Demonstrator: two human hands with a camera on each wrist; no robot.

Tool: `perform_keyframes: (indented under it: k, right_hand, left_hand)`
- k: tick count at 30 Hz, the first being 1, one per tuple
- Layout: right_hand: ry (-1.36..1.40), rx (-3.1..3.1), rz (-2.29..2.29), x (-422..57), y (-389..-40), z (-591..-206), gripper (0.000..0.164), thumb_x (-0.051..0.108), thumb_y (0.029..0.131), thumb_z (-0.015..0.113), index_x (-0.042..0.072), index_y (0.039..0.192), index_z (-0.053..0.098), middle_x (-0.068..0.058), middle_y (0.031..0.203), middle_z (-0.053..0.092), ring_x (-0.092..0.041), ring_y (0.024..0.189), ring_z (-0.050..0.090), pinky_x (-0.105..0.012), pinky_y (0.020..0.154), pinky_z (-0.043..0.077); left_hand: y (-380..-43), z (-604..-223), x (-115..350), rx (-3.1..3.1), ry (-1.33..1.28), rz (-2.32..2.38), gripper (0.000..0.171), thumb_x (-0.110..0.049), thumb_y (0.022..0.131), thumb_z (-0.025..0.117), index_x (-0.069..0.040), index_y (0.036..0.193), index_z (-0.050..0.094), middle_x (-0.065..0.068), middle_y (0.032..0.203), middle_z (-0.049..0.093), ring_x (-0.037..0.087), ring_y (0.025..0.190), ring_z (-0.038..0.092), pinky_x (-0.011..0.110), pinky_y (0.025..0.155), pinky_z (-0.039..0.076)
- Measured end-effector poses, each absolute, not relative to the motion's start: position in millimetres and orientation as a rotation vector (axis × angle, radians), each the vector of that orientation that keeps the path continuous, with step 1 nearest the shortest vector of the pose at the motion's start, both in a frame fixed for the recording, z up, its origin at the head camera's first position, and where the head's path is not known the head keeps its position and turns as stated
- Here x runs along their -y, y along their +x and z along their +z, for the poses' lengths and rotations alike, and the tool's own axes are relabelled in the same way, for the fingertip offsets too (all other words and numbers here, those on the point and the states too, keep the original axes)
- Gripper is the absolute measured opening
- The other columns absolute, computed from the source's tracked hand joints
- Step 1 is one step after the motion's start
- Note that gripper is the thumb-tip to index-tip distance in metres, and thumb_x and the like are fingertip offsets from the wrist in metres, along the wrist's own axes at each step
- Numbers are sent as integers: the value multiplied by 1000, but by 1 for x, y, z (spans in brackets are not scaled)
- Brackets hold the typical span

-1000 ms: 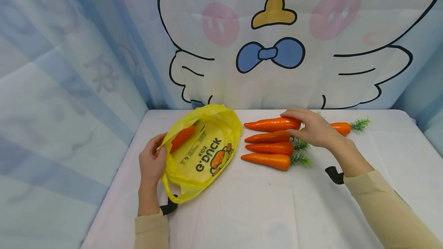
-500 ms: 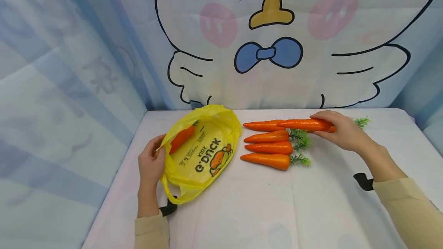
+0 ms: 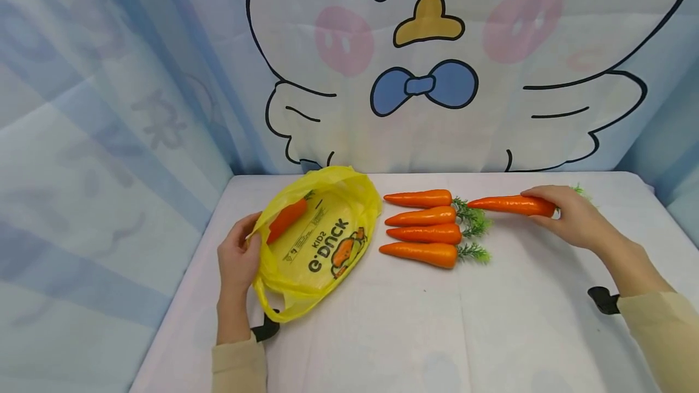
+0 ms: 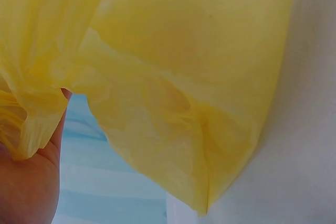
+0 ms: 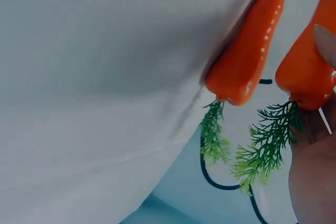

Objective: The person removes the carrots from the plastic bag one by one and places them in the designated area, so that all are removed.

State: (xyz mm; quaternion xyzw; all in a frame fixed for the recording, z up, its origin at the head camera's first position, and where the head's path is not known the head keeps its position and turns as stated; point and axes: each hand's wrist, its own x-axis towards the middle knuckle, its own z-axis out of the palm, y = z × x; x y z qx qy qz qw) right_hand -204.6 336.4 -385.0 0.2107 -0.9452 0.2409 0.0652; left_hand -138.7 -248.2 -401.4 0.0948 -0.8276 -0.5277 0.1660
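Note:
My left hand (image 3: pixel 240 253) pinches the left rim of a yellow plastic bag (image 3: pixel 355 199), holding its mouth wide. Inside lies an orange carrot (image 3: pixel 286 220). At the right, my right hand (image 3: pixel 570 217) grips another carrot (image 3: pixel 510 204) by its thick end, tip pointing left. The right wrist view shows this held carrot (image 5: pixel 310 66) with green leaves below, beside a carrot resting on the table (image 5: pixel 247 51); the hand and held carrot mostly hide the resting one in the head view. The left wrist view is filled by the bag's side (image 4: pixel 199 51).
Several carrots lie in a row between the bag and my right hand, among them a top carrot (image 3: pixel 417 199) and a bottom carrot (image 3: pixel 420 253), leaves to the right. A white cloth covers the table (image 3: pixel 382 344). Behind it hangs a cartoon curtain (image 3: pixel 426 138).
My right hand has carried its carrot rightward, away from the row's top carrot, which now shows fully. My left hand and the bag have stayed in place.

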Motion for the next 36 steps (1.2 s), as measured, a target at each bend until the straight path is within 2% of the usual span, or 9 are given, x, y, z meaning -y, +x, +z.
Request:
perform_keyframes:
  k: [8, 19, 36]
  right_hand:
    - [611, 2851, 676, -354, -200, -397, 50, -8, 76, 80, -7, 124, 62, -29, 116, 62, -41, 100, 53, -59, 83, 45]
    - [520, 2982, 725, -366, -196, -410, 50, -1, 82, 79, -8, 127, 59, -35, 123, 55, -51, 108, 48, -74, 89, 40]
    - [494, 3075, 708, -365, -196, -418, 49, 3, 83, 79, -8, 127, 60, -37, 130, 50, -56, 117, 43, -76, 94, 36]
  left_hand:
    - [-140, -403, 248, 2356, 256, -1490, 37, -3, 100, 51, -10, 136, 62, 5, 136, 61, 20, 127, 53, 34, 108, 43]
    - [-141, -404, 248, 2358, 262, -1475, 37, -4, 100, 51, -10, 135, 62, 5, 135, 61, 20, 128, 53, 36, 109, 43]
    - [-140, -404, 248, 2361, 241, -1478, 37, -2, 100, 51, -10, 135, 62, 6, 135, 61, 22, 127, 54, 37, 109, 43]
